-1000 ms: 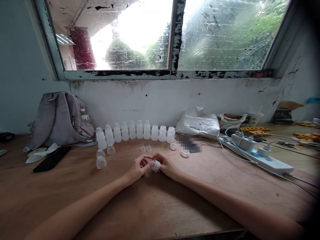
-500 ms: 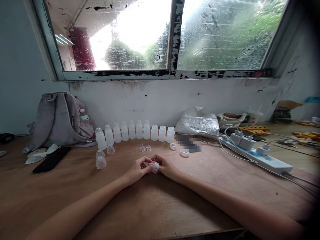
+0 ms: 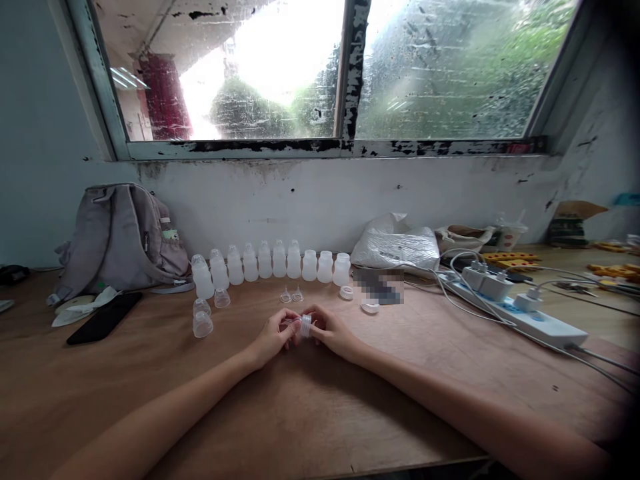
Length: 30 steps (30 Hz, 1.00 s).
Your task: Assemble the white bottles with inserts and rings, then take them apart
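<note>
Both of my hands meet above the table's middle, around a whitish ribbed screw ring point(image 3: 305, 326) of a baby bottle. My left hand point(image 3: 273, 339) pinches at its left side, where a translucent pointed piece like a bottle nipple shows between the fingers, partly hidden. Curled over the ring's right side, my right hand point(image 3: 334, 333) grips it with thumb and fingers. Just beyond lie two clear nipples point(image 3: 291, 295). Two more rings, a nearer one point(image 3: 371, 308) and a farther one point(image 3: 346, 293), rest to the right. Frosted baby bottles point(image 3: 279, 263) stand in a curved row behind, several capped, three open-topped.
Clear caps point(image 3: 203, 325) stand at the left of the row. Farther left are a black phone point(image 3: 103, 320) and a grey backpack point(image 3: 120, 233). A silvery bag point(image 3: 395, 243) lies against the wall. To the right, a white power strip point(image 3: 545, 327) trails cables.
The ring has turned in my fingers and shifted slightly up and left. My right thumb now presses on its right side; the bottles and loose parts have stayed put.
</note>
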Motion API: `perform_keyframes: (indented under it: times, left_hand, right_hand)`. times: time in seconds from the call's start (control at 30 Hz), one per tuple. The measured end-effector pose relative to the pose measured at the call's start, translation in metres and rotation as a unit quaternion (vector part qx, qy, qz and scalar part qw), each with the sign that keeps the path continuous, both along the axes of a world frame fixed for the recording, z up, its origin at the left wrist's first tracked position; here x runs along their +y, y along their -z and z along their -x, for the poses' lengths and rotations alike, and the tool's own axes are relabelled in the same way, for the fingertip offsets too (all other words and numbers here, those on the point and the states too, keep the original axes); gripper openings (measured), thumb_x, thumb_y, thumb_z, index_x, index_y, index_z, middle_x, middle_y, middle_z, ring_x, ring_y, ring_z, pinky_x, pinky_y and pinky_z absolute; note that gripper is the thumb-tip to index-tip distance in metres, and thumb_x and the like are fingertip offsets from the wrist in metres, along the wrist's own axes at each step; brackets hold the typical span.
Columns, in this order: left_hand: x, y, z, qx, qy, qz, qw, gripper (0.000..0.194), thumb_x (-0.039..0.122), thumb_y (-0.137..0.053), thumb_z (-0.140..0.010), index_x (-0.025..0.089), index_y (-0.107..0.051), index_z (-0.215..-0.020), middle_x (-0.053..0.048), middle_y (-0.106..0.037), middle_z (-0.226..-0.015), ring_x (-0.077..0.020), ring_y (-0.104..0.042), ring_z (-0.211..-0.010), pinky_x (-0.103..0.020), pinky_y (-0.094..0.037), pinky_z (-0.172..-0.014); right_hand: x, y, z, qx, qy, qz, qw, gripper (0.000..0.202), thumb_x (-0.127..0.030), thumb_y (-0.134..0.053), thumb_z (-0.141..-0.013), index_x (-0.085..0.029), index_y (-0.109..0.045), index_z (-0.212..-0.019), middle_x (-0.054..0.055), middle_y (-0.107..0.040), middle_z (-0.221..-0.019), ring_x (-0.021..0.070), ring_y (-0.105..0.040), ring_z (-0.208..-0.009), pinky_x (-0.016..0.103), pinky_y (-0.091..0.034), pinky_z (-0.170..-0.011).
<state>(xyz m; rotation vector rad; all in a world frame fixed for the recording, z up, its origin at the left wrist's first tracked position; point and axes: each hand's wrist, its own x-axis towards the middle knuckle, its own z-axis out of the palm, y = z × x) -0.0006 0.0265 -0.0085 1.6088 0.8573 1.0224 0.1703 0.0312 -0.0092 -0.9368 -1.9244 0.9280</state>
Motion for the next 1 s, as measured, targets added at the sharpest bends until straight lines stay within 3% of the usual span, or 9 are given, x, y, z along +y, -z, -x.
perform_keyframes:
  times: [0.13, 0.23, 0.33, 0.43, 0.57, 0.73, 1.0]
  left_hand:
    - [0.002, -0.003, 0.001, -0.092, -0.037, 0.078, 0.992, 0.033, 0.048, -0.051, -0.072, 0.015, -0.048, -0.074, 0.002, -0.050, -0.059, -0.0079, -0.049, -0.046, -0.017, -0.034, -0.040]
    - [0.005, -0.002, 0.003, -0.130, -0.060, 0.118, 0.983, 0.038, 0.052, -0.046, -0.073, 0.015, -0.046, -0.069, 0.002, -0.048, -0.054, -0.0073, -0.046, -0.041, -0.017, -0.032, -0.038]
    - [0.006, 0.000, 0.004, -0.140, -0.069, 0.133, 0.979, 0.039, 0.054, -0.045, -0.073, 0.015, -0.046, -0.067, 0.003, -0.046, -0.048, -0.0075, -0.044, -0.039, -0.017, -0.031, -0.037]
    - [0.007, 0.002, 0.004, -0.145, -0.062, 0.138, 0.978, 0.039, 0.054, -0.046, -0.072, 0.015, -0.046, -0.066, 0.003, -0.046, -0.047, -0.0073, -0.043, -0.039, -0.017, -0.031, -0.037]
    - [0.006, 0.001, 0.004, -0.152, -0.053, 0.133, 0.978, 0.038, 0.053, -0.048, -0.072, 0.015, -0.047, -0.068, 0.003, -0.046, -0.049, -0.0068, -0.042, -0.039, -0.017, -0.031, -0.038]
    - [0.005, -0.003, 0.004, -0.148, -0.052, 0.132, 0.979, 0.036, 0.052, -0.048, -0.072, 0.015, -0.047, -0.069, 0.003, -0.047, -0.054, -0.0058, -0.043, -0.040, -0.017, -0.031, -0.038]
    - [0.007, 0.000, 0.004, -0.181, -0.070, 0.125, 0.973, 0.034, 0.051, -0.048, -0.072, 0.017, -0.043, -0.070, 0.003, -0.049, -0.064, -0.0050, -0.046, -0.041, -0.016, -0.032, -0.038]
  right_hand:
    - [0.009, -0.002, -0.002, 0.015, 0.010, -0.022, 1.000, 0.032, -0.015, -0.043, -0.073, -0.022, -0.042, -0.105, -0.001, -0.053, -0.083, 0.0060, -0.048, -0.050, 0.019, -0.040, -0.048]
    - [0.040, 0.002, -0.005, -0.034, 0.117, -0.100, 0.988, 0.043, -0.012, -0.041, -0.071, -0.022, -0.036, -0.112, 0.000, -0.052, -0.082, 0.0076, -0.048, -0.053, 0.021, -0.041, -0.053]
    - [0.081, 0.000, -0.009, -0.128, 0.241, -0.169, 0.947, 0.050, -0.012, -0.041, -0.072, -0.019, -0.032, -0.121, 0.002, -0.054, -0.078, 0.0125, -0.052, -0.063, 0.024, -0.041, -0.061]
    - [0.118, -0.012, -0.012, -0.175, 0.302, -0.184, 0.919, 0.054, -0.013, -0.040, -0.075, -0.017, -0.026, -0.127, 0.006, -0.057, -0.081, 0.0164, -0.053, -0.065, 0.028, -0.040, -0.062]
    - [0.147, -0.032, -0.013, -0.204, 0.336, -0.186, 0.900, 0.048, -0.018, -0.041, -0.077, -0.018, -0.031, -0.125, 0.011, -0.058, -0.092, 0.0215, -0.054, -0.077, 0.029, -0.037, -0.065]
    - [0.152, -0.041, -0.008, -0.242, 0.333, -0.191, 0.891, 0.024, -0.024, -0.042, -0.081, -0.019, -0.048, -0.104, 0.008, -0.058, -0.086, 0.0192, -0.053, -0.076, 0.027, -0.034, -0.063]
    - [0.120, -0.053, -0.018, -0.199, 0.310, -0.262, 0.892, 0.010, -0.026, -0.051, -0.074, -0.019, -0.053, -0.081, 0.007, -0.048, -0.092, 0.0172, -0.050, -0.077, 0.030, -0.037, -0.069]
